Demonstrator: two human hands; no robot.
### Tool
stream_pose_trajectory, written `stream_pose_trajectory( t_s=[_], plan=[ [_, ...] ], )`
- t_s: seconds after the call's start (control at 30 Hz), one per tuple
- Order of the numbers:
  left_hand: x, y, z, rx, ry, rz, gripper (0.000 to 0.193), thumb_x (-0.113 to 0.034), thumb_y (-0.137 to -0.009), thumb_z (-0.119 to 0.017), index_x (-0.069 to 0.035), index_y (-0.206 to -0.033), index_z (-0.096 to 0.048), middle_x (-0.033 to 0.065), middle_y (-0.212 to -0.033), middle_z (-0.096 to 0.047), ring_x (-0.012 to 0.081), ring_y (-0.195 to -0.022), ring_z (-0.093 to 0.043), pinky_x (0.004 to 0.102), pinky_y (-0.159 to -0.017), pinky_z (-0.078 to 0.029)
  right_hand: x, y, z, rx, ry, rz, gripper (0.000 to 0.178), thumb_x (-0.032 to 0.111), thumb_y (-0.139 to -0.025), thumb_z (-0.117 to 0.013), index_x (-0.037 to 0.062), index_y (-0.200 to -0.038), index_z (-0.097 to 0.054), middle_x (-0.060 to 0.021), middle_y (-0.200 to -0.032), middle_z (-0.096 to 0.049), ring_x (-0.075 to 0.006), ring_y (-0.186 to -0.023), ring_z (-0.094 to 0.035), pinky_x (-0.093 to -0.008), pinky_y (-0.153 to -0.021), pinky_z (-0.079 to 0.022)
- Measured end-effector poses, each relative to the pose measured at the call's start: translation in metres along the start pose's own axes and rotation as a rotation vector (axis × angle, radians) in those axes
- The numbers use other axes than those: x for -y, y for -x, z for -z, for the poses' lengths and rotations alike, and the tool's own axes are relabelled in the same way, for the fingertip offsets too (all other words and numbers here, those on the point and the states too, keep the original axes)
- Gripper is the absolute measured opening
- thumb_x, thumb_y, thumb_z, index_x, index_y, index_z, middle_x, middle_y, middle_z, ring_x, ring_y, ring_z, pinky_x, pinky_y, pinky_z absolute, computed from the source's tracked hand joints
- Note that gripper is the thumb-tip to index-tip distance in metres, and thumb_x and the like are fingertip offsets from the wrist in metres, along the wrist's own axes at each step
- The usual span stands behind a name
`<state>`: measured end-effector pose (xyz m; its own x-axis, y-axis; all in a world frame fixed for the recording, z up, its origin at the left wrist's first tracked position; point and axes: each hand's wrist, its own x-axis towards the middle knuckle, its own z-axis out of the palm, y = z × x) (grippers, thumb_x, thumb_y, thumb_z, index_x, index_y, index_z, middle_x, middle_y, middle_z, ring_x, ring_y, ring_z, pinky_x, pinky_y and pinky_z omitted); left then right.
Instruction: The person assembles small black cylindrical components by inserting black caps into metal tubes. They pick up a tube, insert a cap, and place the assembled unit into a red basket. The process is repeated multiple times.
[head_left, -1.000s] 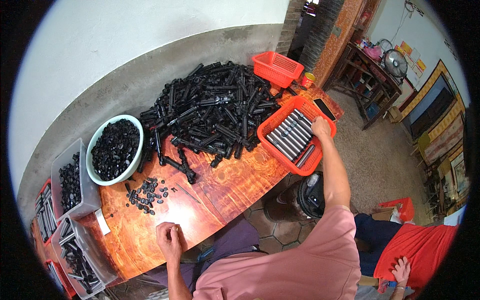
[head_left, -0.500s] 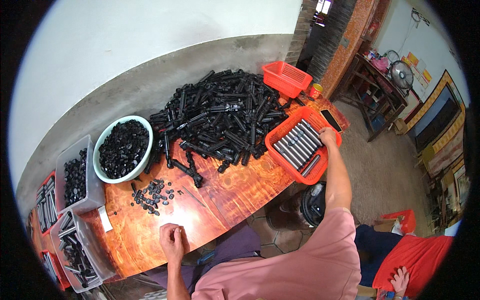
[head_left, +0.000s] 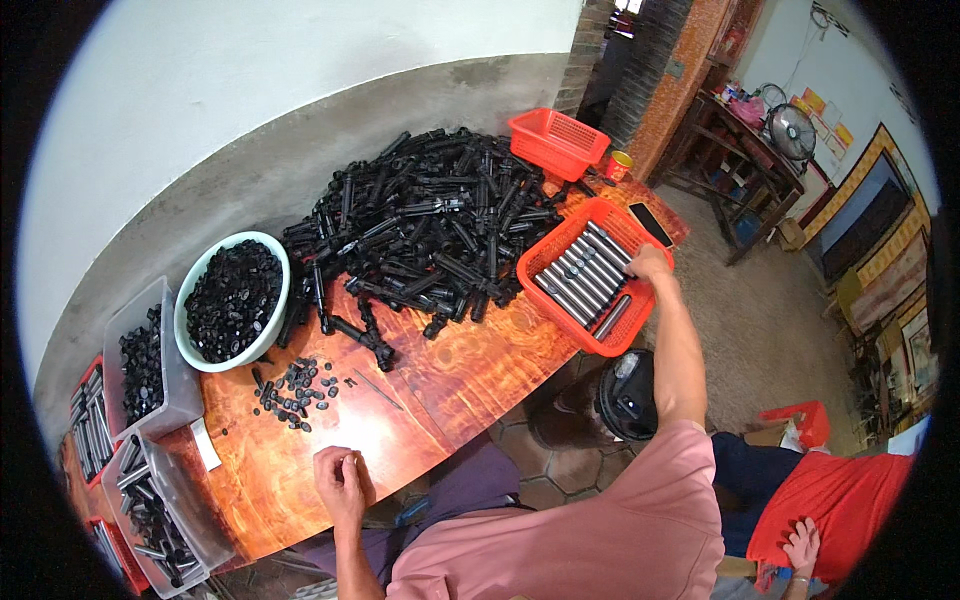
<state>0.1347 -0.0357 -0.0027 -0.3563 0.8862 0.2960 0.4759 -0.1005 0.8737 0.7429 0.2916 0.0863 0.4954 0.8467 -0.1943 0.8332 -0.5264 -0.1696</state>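
Note:
My right hand (head_left: 650,262) is over the right side of an orange-red plastic basket (head_left: 612,343), its fingers closed at the end of a silver metal tube. Several such tubes (head_left: 580,275) lie side by side in the basket, and a darker-looking tube (head_left: 612,316) lies apart at the near side. My left hand (head_left: 342,488) is near the table's front edge with its fingers curled in; whether anything small sits inside them is hidden. Beyond it, small black caps (head_left: 297,392) are scattered on the wooden table (head_left: 455,375), near a thin rod (head_left: 380,390).
A large heap of black flashlight-like bodies (head_left: 430,220) fills the table's back. At the left stand a pale bowl of black parts (head_left: 283,300) and clear bins (head_left: 188,390). A second basket (head_left: 558,140), a phone (head_left: 651,225) and a person in red (head_left: 840,510) are to the right.
The whole view has shifted slightly. My right hand stays at the right side of the basket by the tube ends, and my left hand stays curled near the table edge.

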Motion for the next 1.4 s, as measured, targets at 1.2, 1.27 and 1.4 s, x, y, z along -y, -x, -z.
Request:
stream_pose_trajectory(
  t_s=[1.2,1.27,1.4],
  plan=[
    [-0.005,0.000,0.002,-0.005,-0.026,-0.030,0.004,0.000,-0.091,-0.062,0.003,-0.093,-0.065,0.0146,-0.095,-0.063,0.0283,-0.091,-0.061,0.0367,-0.081,-0.050,0.017,0.032,-0.027,-0.424,-0.062,0.186,0.029,0.010,-0.080,-0.062,-0.0012,-0.106,-0.070,-0.0285,-0.108,-0.070,-0.0467,-0.106,-0.066,-0.0522,-0.095,-0.053],
    [0.006,0.002,0.003,-0.030,-0.071,-0.076,0.004,-0.001,-0.091,-0.063,0.002,-0.092,-0.065,0.0150,-0.093,-0.064,0.0285,-0.090,-0.062,0.0368,-0.081,-0.051,0.022,0.033,-0.016,-0.443,-0.034,0.220,0.030,0.011,-0.080,-0.064,-0.0002,-0.108,-0.069,-0.0276,-0.110,-0.069,-0.0460,-0.106,-0.066,-0.0524,-0.094,-0.053],
    [-0.001,-0.001,0.005,-0.023,-0.064,-0.036,0.007,-0.003,-0.093,-0.063,0.001,-0.095,-0.069,0.0158,-0.094,-0.067,0.0305,-0.090,-0.065,0.0378,-0.083,-0.052,0.044,0.092,0.009,-0.654,-0.113,0.434,0.035,0.016,-0.085,-0.075,0.0045,-0.118,-0.068,-0.0177,-0.120,-0.069,-0.0364,-0.111,-0.066,-0.0446,-0.097,-0.052]
  ],
)
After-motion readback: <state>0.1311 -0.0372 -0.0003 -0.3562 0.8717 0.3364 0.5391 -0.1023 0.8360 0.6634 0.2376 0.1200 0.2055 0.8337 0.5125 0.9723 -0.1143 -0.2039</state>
